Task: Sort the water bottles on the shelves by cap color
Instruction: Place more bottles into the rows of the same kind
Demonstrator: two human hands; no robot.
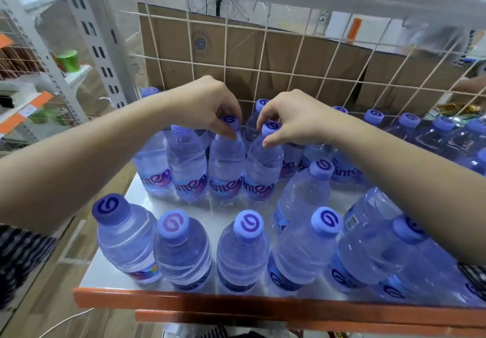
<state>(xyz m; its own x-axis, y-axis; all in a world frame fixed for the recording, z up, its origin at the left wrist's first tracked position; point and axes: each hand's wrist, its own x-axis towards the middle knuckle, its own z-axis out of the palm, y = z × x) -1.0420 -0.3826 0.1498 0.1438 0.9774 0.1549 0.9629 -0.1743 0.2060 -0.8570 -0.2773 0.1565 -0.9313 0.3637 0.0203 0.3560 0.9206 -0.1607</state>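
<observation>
My left hand (207, 106) is curled down over the far row (185, 161) of bottles. Its thumb and fingertips pinch the third bottle (226, 161) from the left by its purple cap (231, 120). My right hand (294, 119) is just beside it, fingers bent the same way round the top (272, 127) of the fourth bottle (263, 165), with the thumb tip down at the neck. Both bottles stand upright on the white shelf (168, 206), side by side and close against the two to their left, labels facing me. My hands are near each other but apart, and another bottle's cap shows in the gap behind them. Nearer me, below my forearms, a near row (248, 248) of five bottles stands along the shelf's orange front edge (210, 302). The leftmost cap (110, 207) there is a darker purple than the rest. More bottles crowd the far right. A wire grid (263, 69) backs the shelf, with cardboard (231, 45) behind it.
</observation>
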